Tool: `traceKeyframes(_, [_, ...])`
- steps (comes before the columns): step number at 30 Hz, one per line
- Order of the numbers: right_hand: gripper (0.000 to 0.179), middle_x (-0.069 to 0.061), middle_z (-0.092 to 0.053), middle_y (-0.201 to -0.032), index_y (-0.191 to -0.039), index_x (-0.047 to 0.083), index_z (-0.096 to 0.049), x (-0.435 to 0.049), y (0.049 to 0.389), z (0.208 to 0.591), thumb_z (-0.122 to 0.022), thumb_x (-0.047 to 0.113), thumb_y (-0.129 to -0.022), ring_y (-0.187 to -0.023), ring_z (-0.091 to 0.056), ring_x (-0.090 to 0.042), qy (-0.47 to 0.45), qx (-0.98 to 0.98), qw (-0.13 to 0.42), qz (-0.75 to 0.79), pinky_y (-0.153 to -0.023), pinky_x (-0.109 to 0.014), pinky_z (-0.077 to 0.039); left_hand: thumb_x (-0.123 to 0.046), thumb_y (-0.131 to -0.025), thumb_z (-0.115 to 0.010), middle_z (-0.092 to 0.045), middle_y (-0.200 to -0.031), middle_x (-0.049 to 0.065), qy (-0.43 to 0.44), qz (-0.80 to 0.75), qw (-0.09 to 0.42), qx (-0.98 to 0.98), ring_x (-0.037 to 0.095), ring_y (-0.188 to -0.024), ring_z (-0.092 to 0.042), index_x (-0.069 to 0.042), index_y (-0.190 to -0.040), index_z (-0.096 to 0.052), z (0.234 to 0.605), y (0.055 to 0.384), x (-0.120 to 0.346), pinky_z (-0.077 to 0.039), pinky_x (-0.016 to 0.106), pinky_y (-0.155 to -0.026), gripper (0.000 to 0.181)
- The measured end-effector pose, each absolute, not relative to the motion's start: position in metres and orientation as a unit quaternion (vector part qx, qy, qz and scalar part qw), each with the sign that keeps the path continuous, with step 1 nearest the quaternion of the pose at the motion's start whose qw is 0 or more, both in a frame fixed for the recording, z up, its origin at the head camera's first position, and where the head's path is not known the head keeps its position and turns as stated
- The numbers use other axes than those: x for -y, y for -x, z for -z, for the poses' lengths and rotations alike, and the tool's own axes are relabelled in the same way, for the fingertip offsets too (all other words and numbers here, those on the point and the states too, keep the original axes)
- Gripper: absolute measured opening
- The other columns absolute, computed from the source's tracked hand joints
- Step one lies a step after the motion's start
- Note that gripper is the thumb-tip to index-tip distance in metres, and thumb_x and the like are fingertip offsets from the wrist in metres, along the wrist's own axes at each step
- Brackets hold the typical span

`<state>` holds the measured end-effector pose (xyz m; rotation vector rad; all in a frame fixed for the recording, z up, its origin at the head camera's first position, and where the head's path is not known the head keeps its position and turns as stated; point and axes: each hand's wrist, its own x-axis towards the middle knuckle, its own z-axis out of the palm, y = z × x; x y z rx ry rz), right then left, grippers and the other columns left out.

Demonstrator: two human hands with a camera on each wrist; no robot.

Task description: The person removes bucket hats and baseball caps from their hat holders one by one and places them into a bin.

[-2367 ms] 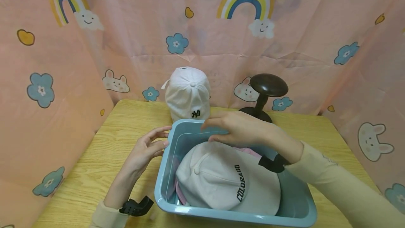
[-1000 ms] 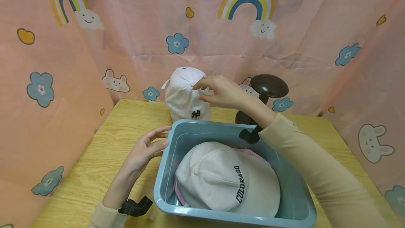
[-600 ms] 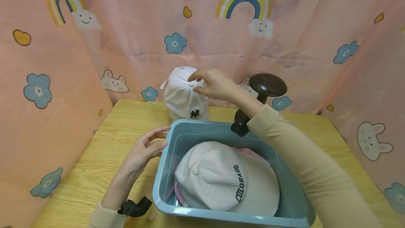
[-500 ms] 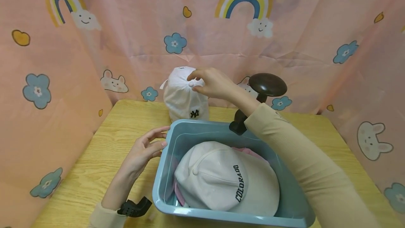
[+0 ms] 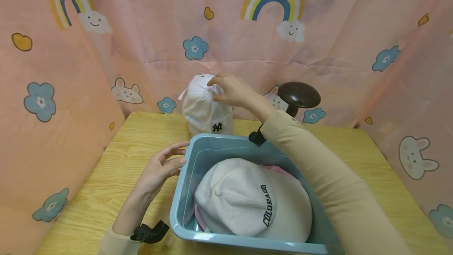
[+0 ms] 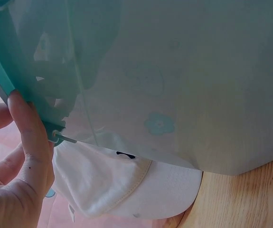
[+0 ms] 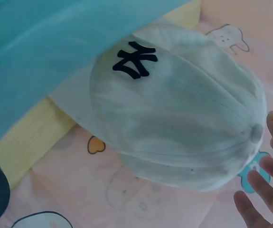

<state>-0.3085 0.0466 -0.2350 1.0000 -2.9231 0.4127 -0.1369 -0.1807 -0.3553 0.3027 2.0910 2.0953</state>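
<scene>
My right hand (image 5: 235,90) is at the crown of a white baseball cap (image 5: 201,107) with a black NY logo, behind the bin. In the right wrist view its spread fingers (image 7: 269,187) are close beside the crown's button; contact is unclear. My left hand (image 5: 159,172) touches the left rim of a light blue plastic bin (image 5: 178,196) with relaxed fingers, seen also in the left wrist view (image 6: 29,156). Inside the bin, a cream cap (image 5: 240,200) lettered COLORADO lies over something pink (image 5: 277,170), mostly hidden.
A dark brown hat stand (image 5: 299,94) with a rounded top stands at the back right, its base hidden by my right arm. Everything is on a wood-grain table (image 5: 141,141). A pink patterned curtain (image 5: 159,23) closes off the back and sides.
My right hand has gone from above the bin up and back to the white cap's crown, then slightly left. The left hand has stayed at the bin's rim.
</scene>
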Motion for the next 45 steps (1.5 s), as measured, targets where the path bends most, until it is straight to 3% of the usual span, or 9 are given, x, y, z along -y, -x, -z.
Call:
traceKeyframes(7, [0.050, -0.007, -0.052, -0.140, -0.133, 0.013, -0.054, -0.040, 0.315, 0.242, -0.069, 0.029, -0.088, -0.125, -0.052, -0.024, -0.317, 0.942, 0.024, -0.106, -0.104, -0.040, -0.043, -0.010, -0.094, -0.059, -0.053, -0.114, 0.006, -0.105, -0.703, 0.081, -0.699, 0.008, -0.085, -0.066, -0.001, -0.138, -0.047, 0.356, 0.138, 0.181, -0.055, 0.029, -0.074, 0.046])
traceKeyframes(15, [0.043, -0.006, -0.058, -0.124, -0.127, 0.015, -0.059, -0.035, 0.316, 0.246, -0.070, 0.028, -0.088, -0.111, -0.056, -0.023, -0.314, 0.945, 0.045, -0.077, -0.094, -0.040, -0.048, -0.010, -0.093, -0.059, -0.053, -0.114, 0.007, -0.104, -0.703, 0.081, -0.699, 0.009, -0.084, -0.066, -0.001, -0.137, -0.048, 0.356, 0.138, 0.181, -0.055, 0.029, -0.073, 0.046])
traceKeyframes(27, [0.031, -0.003, -0.062, -0.117, -0.120, 0.017, -0.063, -0.034, 0.317, 0.246, -0.067, 0.025, -0.090, -0.107, -0.057, -0.023, -0.308, 0.948, 0.069, -0.053, -0.090, -0.040, -0.049, -0.011, -0.093, -0.061, -0.053, -0.115, 0.008, -0.101, -0.701, 0.084, -0.701, 0.009, -0.083, -0.066, -0.002, -0.138, -0.048, 0.356, 0.138, 0.180, -0.054, 0.028, -0.072, 0.048])
traceKeyframes(37, [0.027, -0.005, -0.066, -0.113, -0.118, 0.016, -0.068, -0.037, 0.315, 0.243, -0.063, 0.020, -0.092, -0.099, -0.063, -0.025, -0.331, 0.939, 0.086, -0.045, -0.082, -0.040, -0.051, -0.010, -0.093, -0.060, -0.053, -0.115, 0.007, -0.101, -0.701, 0.084, -0.701, 0.008, -0.083, -0.066, -0.001, -0.138, -0.046, 0.355, 0.138, 0.181, -0.055, 0.028, -0.072, 0.048])
traceKeyframes(45, [0.026, -0.002, -0.068, -0.120, -0.118, 0.018, -0.069, -0.041, 0.314, 0.236, -0.061, 0.018, -0.093, -0.104, -0.064, -0.023, -0.325, 0.942, 0.061, -0.055, -0.086, -0.041, -0.051, -0.012, -0.093, -0.061, -0.051, -0.118, 0.011, -0.099, -0.696, 0.085, -0.706, 0.008, -0.084, -0.066, -0.003, -0.138, -0.047, 0.354, 0.138, 0.180, -0.055, 0.029, -0.073, 0.048])
